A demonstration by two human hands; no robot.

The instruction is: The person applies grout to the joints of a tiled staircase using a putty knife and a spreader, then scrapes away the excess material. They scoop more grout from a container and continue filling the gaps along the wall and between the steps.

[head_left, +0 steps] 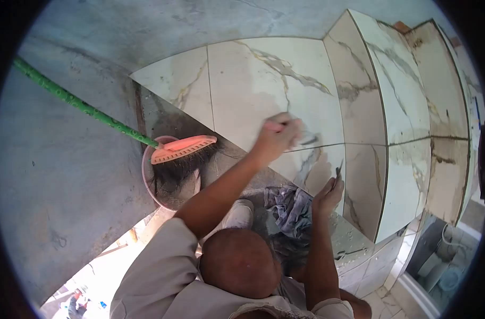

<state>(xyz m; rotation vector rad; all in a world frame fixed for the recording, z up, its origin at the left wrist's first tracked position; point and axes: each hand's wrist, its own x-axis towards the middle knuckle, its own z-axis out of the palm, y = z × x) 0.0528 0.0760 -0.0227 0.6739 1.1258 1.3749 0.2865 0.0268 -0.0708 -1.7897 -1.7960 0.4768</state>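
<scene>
My left hand is closed around a small tool with a pink handle, blurred by motion. Its dark, flat end is right at the joint between the white veined tiles. Lower and to the right, my right hand grips a thin, dark, flat-edged tool pointing up over the tile surface. The fingers cover most of it, and I cannot tell its exact kind. A crumpled grey-purple cloth lies below the tile edge, between my arms.
A broom with an orange head and green handle leans in a pink-rimmed bucket at left. Tiled steps rise on the right. My bent knee is in front. A grey wall stands at left.
</scene>
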